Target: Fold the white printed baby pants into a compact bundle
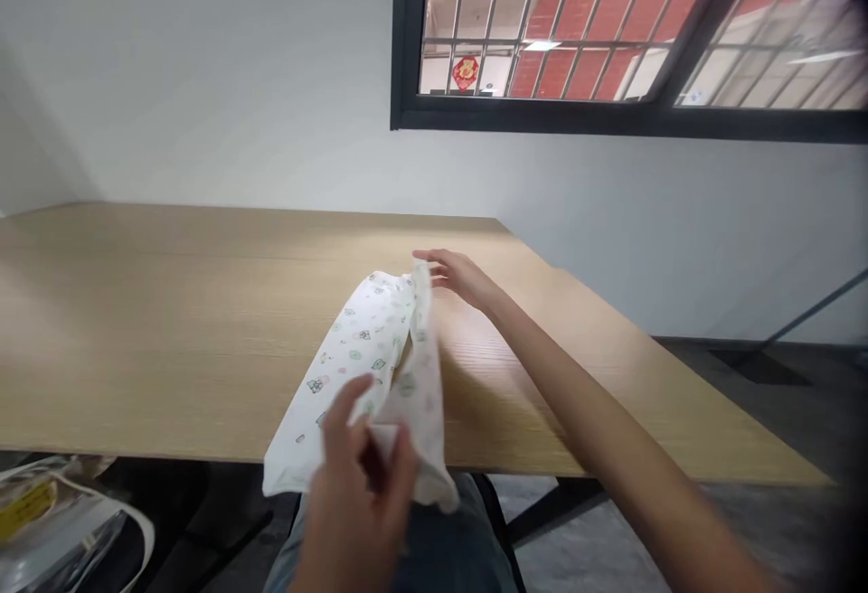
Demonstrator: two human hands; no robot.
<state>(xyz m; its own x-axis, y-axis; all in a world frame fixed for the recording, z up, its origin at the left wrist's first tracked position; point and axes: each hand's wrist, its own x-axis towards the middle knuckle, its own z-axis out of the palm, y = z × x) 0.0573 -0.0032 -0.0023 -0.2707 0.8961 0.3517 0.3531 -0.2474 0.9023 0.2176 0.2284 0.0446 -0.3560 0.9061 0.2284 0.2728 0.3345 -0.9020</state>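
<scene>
A white cloth with small green and grey printed figures (353, 349) lies on the table and hangs over its near edge. It has two long parts with a gap between them; I cannot tell which kind of item it is. My left hand (366, 475), blurred, pinches the near end of the right-hand part between thumb and fingers. At the far end, my right hand (457, 275) grips the raised right edge, its fingers partly behind the fabric.
The light wooden table (169, 331) runs far to the left, its right side slanting away. A bag with clear packages (68, 521) sits below at the left. A barred window (562, 23) is set in the wall behind. My legs (440, 548) are under the near edge.
</scene>
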